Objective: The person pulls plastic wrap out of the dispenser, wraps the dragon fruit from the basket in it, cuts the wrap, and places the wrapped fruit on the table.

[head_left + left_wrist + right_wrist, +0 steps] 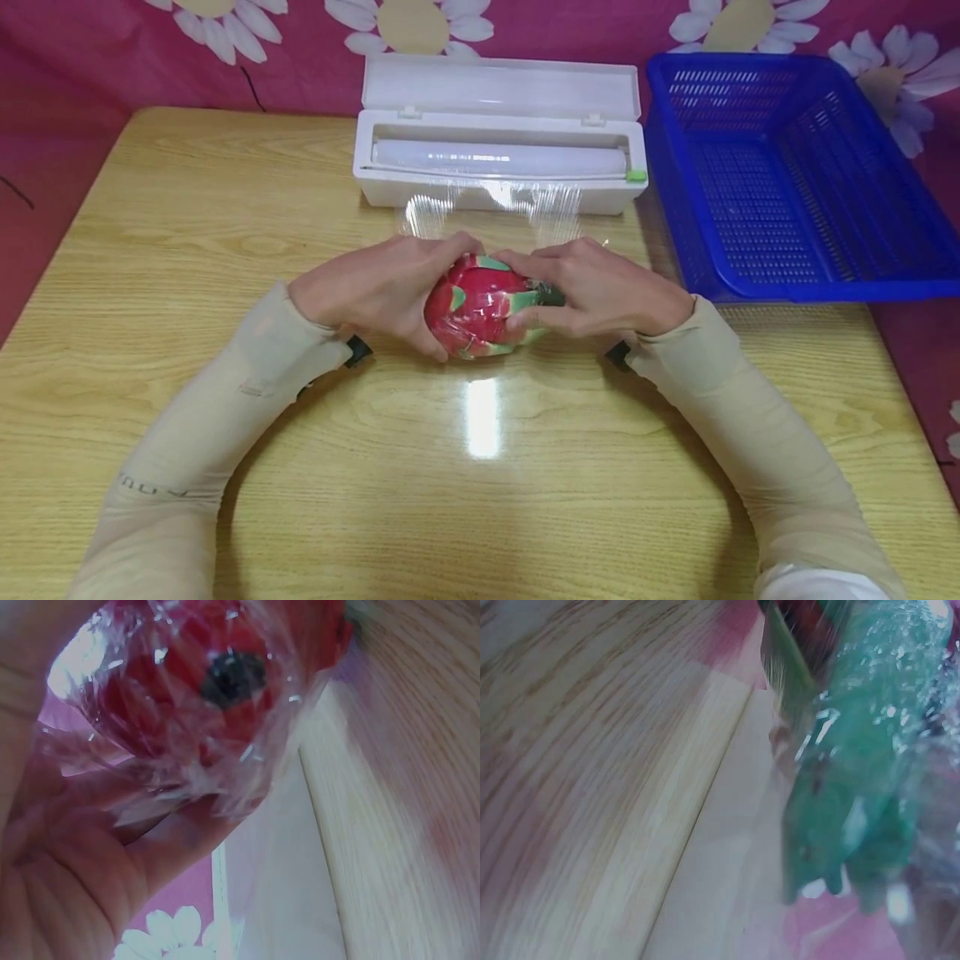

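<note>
A red dragon fruit (483,310) with green scales is held just above or on the table; I cannot tell which. My left hand (378,287) curls round its left end, thumb nearer me. On the other side my right hand (603,287) grips the scaly end between thumb and fingers. Crinkled cling film (187,769) covers the fruit's end with a dark spot in the left wrist view. Glossy film also lies over the green scales (855,772) in the right wrist view. From the fruit, a stretched film sheet (491,200) runs back to a white dispenser (382,193).
The dispenser's lid (498,87) stands raised, showing the film roll (502,156) inside. A green slider (636,176) sits at its right front. To the right is a blue plastic basket (832,287). Flowered pink cloth (300,75) hangs behind the wooden table (480,517).
</note>
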The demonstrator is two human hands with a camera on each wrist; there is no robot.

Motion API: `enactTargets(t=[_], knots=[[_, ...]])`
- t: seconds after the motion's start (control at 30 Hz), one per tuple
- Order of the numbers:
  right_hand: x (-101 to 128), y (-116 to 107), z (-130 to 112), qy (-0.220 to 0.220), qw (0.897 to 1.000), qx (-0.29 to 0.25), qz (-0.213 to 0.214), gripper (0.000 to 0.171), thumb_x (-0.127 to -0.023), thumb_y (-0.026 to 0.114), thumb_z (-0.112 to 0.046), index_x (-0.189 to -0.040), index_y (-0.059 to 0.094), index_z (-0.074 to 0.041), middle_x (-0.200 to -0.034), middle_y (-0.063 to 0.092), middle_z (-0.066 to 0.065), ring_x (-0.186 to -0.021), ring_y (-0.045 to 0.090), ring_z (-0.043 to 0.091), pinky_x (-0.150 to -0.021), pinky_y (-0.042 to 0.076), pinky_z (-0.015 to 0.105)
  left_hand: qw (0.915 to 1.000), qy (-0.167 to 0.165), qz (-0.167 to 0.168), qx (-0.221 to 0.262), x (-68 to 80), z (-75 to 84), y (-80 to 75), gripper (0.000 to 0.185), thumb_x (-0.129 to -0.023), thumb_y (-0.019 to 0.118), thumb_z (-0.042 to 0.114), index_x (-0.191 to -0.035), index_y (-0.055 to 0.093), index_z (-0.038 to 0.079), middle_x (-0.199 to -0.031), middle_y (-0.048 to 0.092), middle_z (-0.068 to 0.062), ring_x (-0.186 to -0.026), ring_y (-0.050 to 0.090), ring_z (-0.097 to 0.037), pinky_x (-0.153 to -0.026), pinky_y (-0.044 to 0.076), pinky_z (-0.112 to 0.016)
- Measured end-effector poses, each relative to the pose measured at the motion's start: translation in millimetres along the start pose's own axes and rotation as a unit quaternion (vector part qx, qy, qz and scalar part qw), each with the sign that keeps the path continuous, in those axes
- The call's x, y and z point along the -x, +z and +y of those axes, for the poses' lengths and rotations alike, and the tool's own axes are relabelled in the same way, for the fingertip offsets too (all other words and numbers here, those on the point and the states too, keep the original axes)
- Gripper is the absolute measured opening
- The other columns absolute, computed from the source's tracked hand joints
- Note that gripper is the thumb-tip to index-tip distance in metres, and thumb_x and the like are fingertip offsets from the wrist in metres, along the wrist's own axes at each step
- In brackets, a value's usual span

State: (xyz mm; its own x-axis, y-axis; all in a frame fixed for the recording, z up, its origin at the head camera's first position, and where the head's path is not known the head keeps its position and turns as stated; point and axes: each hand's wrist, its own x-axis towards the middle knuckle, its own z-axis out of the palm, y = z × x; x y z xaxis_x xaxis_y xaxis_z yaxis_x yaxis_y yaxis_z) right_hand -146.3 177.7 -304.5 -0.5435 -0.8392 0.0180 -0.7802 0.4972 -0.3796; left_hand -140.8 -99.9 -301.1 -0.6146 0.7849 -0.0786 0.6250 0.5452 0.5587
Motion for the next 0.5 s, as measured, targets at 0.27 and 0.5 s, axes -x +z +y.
enactTargets(t=[0.27, 0.5], knots=[[1.3, -1.1, -3.6, 0.013, 0.999, -0.027, -0.023, 0.074, -0.095, 0.070, -0.050, -0.155, 0.048, -0.011, -0.122, 0.077, 0.006, -0.085, 0.072, 0.005, -0.085, 0.063, 0.030, 0.9998, 0.012, -0.015, 0.010, 1.1, 1.9, 1.6, 0.097, -0.062, 0.099, 0.039, -0.137, 0.042, 0.015, -0.116, 0.070, 0.001, -0.098, 0.071, -0.010, -0.086, 0.062, -0.025], [0.6, -1.4, -3.9, 0.009, 0.998, -0.054, -0.040, 0.068, -0.096, 0.070, -0.048, -0.153, 0.052, -0.015, -0.113, 0.079, -0.001, -0.079, 0.069, 0.000, -0.082, 0.062, 0.026, 0.9988, 0.024, -0.034, 0.027, 1.3, 0.0, 3.3, 0.092, -0.063, 0.099, 0.039, -0.133, 0.045, 0.014, -0.112, 0.073, 0.002, -0.095, 0.072, -0.007, -0.085, 0.061, -0.023]])
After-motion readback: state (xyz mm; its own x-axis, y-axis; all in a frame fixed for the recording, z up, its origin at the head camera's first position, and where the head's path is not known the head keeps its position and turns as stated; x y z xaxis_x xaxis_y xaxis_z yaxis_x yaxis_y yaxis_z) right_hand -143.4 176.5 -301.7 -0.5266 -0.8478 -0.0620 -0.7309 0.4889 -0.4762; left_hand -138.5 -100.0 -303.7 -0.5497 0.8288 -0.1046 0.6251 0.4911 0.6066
